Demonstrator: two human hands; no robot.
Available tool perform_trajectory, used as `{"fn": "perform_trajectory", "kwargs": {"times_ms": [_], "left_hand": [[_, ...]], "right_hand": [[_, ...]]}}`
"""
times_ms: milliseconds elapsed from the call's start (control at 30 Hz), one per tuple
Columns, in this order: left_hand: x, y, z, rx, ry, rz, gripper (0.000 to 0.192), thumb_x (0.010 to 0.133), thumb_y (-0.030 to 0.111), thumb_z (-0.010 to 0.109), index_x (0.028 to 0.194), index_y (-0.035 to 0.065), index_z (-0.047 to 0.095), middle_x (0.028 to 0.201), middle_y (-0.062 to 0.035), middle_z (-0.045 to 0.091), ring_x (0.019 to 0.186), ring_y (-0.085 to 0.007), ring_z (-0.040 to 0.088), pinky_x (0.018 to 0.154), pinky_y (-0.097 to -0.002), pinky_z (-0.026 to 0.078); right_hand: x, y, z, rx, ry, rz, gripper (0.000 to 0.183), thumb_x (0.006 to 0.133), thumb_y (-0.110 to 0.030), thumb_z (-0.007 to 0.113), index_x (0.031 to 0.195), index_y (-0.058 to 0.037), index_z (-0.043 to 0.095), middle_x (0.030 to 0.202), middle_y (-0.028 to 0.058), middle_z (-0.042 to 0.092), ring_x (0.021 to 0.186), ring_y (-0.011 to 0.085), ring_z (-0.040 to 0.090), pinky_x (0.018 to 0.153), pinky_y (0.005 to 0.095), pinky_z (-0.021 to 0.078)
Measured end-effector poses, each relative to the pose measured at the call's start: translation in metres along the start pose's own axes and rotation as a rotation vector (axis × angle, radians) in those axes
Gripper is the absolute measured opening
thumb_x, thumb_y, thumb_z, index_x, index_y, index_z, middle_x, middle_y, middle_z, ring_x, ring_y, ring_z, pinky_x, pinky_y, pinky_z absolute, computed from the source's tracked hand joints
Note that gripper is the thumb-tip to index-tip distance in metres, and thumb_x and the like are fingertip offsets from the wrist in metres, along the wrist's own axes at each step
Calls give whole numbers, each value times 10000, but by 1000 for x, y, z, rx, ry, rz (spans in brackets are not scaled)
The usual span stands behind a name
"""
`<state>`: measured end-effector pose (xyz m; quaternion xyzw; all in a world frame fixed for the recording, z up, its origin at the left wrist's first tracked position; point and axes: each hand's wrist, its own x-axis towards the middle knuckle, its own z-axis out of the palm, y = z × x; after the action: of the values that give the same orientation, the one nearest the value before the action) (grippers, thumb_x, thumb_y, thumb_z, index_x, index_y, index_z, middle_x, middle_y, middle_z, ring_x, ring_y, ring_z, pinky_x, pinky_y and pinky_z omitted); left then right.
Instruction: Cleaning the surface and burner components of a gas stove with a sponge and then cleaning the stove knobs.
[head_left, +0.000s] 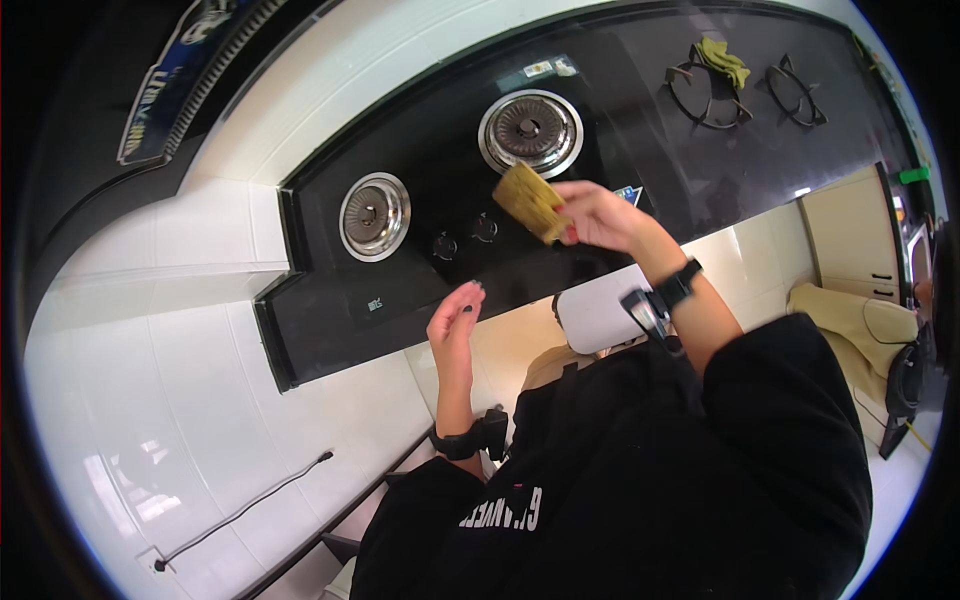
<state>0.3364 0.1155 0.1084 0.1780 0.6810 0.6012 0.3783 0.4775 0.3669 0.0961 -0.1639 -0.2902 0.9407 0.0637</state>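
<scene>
My right hand (604, 217) grips a yellow-brown, flat rectangular sponge (531, 201) by its right end. The sponge is over the black glass gas hob, just in front of the rear burner (529, 129) with its shiny metal ring; I cannot tell whether it touches the glass. My left hand (456, 313) is held over the counter's front edge, holding nothing, its fingers loosely bent. Two black control knobs (445, 245) lie beyond it, between the hands and the left burner (375, 217). Both wrists wear black straps with small devices.
Two pan supports (705, 97) rest on the dark counter (637, 90) at the right, a green cloth (723, 61) against one. A range hood (97, 97) overhangs at upper left. A grey-white lidded bin (607, 315) stands below the counter. A power cord (247, 510) hangs along the tiled wall.
</scene>
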Motion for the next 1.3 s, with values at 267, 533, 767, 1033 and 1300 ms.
{"fn": "perform_trajectory", "kwargs": {"times_ms": [267,533,767,1033,1300], "left_hand": [[-21,57,53,-466,-517,-95,368,977,166,469,1236,-96,491,1196,-206,586,1155,-287,562,1035,-379,425],[-41,81,86,-111,-367,260,282,872,7,640,1128,-66,548,1059,-90,631,974,-119,590,857,-245,464],[-40,89,83,244,-440,363,247,857,-12,631,1097,-15,570,899,-81,657,798,-111,620,712,-250,490],[-20,68,116,378,-155,378,466,767,-16,678,1178,59,472,767,-167,636,715,-245,678,660,-300,507],[74,-34,146,366,394,279,591,752,87,725,1273,40,449,1082,-197,643,1017,-324,628,895,-359,487]], "right_hand": [[-97,12,61,36,-206,-125,387,887,33,549,1272,10,519,1139,95,628,916,152,644,778,301,538],[-121,24,81,-388,83,-261,477,781,-7,719,1224,13,543,1152,135,625,996,185,634,876,300,523],[-145,-32,81,-1339,256,-614,994,546,-204,890,1375,11,385,1259,200,530,1169,317,511,989,371,414],[-80,-67,66,-1594,-245,-131,345,693,-121,768,1012,-29,675,800,159,667,709,291,636,705,350,496],[83,-170,-53,-1857,37,-527,198,653,-47,718,850,-43,719,789,162,656,707,326,645,644,370,516]]}}
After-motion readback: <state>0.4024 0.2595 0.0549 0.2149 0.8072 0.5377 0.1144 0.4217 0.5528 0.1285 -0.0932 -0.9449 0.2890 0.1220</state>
